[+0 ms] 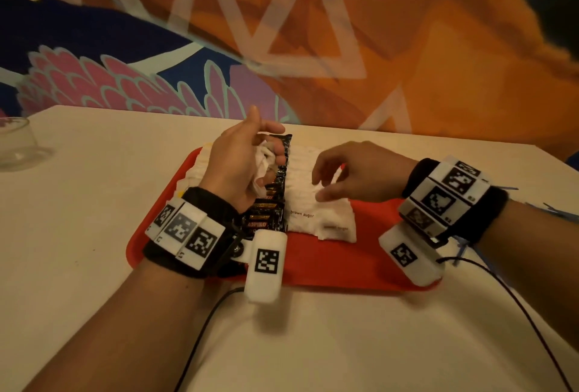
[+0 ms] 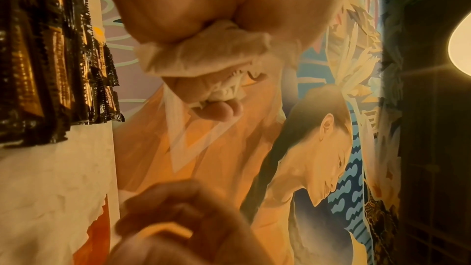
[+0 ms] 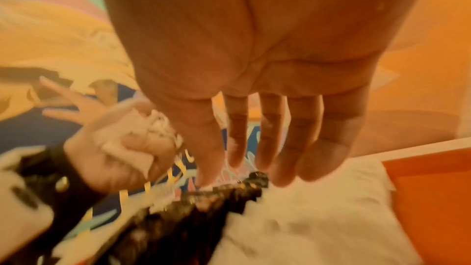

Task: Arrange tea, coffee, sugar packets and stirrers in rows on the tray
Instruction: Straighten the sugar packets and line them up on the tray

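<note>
Your left hand fingers clamp spare white packets; right hand, fingers loosely apart at centre frame, could scatter the sugar row.

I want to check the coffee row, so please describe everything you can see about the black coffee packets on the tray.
The coffee packets are black, glossy sachets with gold and orange print and jagged cut edges. They lie flat and overlapping in one straight row on the red tray, running from its near side to its far side. White sugar packets lie close along their right side. The left hand, gripping white packets, hovers over them.
</note>
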{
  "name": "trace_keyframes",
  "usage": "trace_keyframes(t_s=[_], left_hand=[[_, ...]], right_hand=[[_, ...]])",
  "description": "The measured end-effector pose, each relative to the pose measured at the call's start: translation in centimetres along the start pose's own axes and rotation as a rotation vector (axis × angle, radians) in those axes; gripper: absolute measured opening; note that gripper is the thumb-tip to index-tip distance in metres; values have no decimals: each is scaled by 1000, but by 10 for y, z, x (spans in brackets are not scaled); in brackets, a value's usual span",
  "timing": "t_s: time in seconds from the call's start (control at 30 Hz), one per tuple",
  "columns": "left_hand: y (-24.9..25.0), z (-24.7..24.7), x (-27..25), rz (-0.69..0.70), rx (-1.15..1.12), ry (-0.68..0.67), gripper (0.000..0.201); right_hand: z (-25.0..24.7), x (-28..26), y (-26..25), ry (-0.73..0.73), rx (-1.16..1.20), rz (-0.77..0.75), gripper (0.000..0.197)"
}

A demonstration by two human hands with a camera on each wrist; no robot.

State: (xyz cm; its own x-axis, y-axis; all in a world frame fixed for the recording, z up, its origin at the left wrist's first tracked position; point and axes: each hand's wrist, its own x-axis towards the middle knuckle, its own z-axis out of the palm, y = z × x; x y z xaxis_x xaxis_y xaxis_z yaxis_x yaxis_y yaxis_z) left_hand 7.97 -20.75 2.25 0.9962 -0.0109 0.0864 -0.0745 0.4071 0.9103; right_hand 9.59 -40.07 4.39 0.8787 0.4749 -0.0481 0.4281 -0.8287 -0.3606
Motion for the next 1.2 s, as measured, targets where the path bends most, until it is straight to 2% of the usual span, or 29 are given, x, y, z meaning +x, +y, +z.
trace_keyframes(t_s=[0.1, 0.17, 0.3, 0.4, 0.53, 0.8, 0.87, 1.0, 1.07, 1.13, 1.2], left_hand=[[-1, 1, -1, -18, -41, 24, 49], [-1, 0, 1, -20, -52, 77, 50], [-1, 0, 4, -1, -28, 241, 53], [-2, 0, 6, 30, 17, 324, 53], [-4, -2, 10, 62, -41, 321, 46], [-6, -2, 11, 103, -31, 287, 33], [-6, -2, 9, 115, 46, 224, 35], [-10, 1, 3, 173, 336, 39, 53], [-13, 0, 4, 234, 401, -8, 39], [-14, -2, 6, 266, 384, 25, 18], [-14, -6, 8, 286, 342, 80, 10]], right_hand=[[-5, 1, -20, 248, 221, -154, 15], [-3, 0, -35, 339, 330, -265, 16], [12, 6, -55, 315, 350, -288, 25], [26, 13, -58, 321, 300, -286, 18], [25, 22, -49, 374, 390, -242, 16], [13, 20, -35, 378, 919, -172, 16], [11, 21, -32, 406, 942, -173, 15], [9, 24, -24, 454, 951, -173, 14], [8, 24, -23, 484, 997, -162, 12], [9, 25, -21, 501, 1036, -137, 11], [11, 25, -19, 497, 1017, -121, 13]])
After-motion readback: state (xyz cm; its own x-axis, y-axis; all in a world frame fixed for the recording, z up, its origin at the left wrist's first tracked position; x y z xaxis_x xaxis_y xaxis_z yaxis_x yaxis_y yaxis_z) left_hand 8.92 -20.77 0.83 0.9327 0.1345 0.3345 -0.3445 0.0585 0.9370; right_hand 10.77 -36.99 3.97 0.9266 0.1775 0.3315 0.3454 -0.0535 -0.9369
